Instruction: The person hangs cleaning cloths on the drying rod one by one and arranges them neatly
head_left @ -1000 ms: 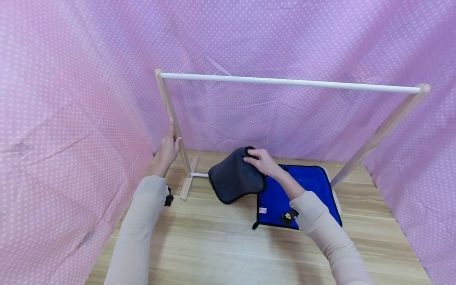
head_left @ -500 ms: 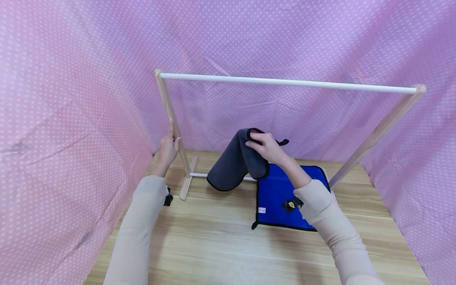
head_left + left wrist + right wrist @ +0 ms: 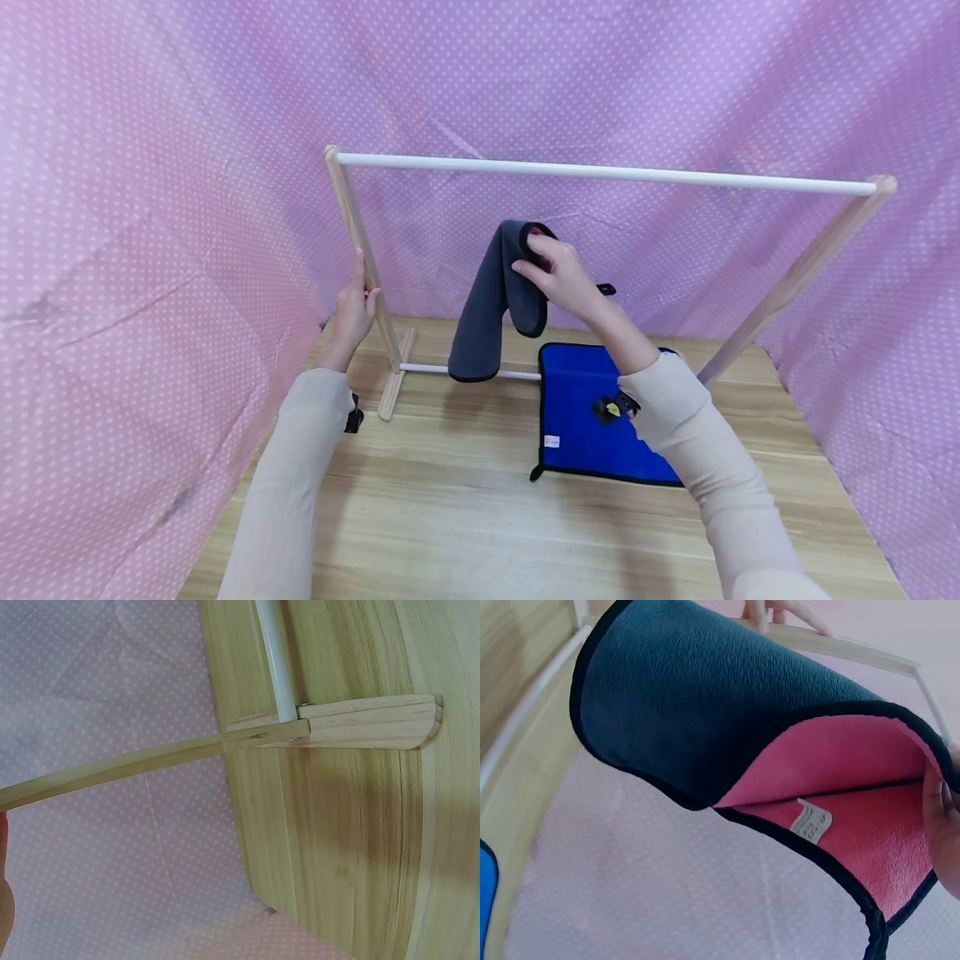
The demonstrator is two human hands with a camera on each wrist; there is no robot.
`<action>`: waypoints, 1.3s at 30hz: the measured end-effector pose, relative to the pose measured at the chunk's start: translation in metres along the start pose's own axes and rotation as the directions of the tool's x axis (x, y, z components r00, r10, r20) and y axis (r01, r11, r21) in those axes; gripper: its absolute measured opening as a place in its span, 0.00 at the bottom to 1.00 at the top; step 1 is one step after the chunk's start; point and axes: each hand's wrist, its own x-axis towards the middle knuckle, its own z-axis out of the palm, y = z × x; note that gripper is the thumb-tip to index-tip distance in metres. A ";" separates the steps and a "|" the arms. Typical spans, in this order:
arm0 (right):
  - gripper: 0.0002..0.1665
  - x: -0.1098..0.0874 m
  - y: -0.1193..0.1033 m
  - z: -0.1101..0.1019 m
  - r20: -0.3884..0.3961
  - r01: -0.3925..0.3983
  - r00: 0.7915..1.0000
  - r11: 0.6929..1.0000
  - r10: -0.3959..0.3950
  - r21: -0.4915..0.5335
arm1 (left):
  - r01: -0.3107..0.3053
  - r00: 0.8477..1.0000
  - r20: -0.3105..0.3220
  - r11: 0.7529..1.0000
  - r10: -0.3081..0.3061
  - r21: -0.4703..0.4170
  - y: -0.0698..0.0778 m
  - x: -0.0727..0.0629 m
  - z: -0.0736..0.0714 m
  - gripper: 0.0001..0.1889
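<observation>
My right hand (image 3: 564, 275) pinches a two-sided towel (image 3: 483, 312) by its edge, thumb against fingers, and holds it up off the table. The towel is dark grey on one face and pink on the other, with black edging. In the right wrist view the towel (image 3: 705, 697) droops folded over, a white tag (image 3: 811, 821) showing on its pink side. My left hand (image 3: 351, 315) grips the left wooden post (image 3: 347, 196) of a drying rack, index finger lying along it. The rack's white top rod (image 3: 600, 172) runs above and behind the towel.
A blue towel (image 3: 585, 446) with black edging lies flat on the wooden table (image 3: 442, 533), below my right forearm. The rack's right post (image 3: 802, 279) leans behind it. Pink dotted fabric (image 3: 480, 75) hangs around the table. A white lower rod (image 3: 275, 660) joins the left foot (image 3: 367, 724).
My right hand has lifted the grey and pink towel from near the tabletop up toward the top rod, and it hangs narrower and more folded. My left hand stays on the post.
</observation>
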 end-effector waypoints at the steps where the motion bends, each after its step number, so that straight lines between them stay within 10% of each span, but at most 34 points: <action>1: 0.14 0.003 0.003 0.000 -0.001 0.007 1.000 1.000 -0.007 0.000 | 0.002 1.000 0.003 1.000 -0.002 0.000 0.000 0.000 0.000 0.37; 28: 0.14 0.083 -0.024 -0.046 -0.108 0.115 0.982 0.939 -0.157 -0.324 | -0.056 0.998 -0.030 0.998 0.057 0.010 0.004 -0.002 0.005 0.42; 39: 0.14 0.109 -0.027 -0.057 -0.222 -0.174 0.972 0.867 0.076 -0.466 | -0.075 0.995 -0.059 0.997 0.076 0.004 0.005 -0.002 0.006 0.44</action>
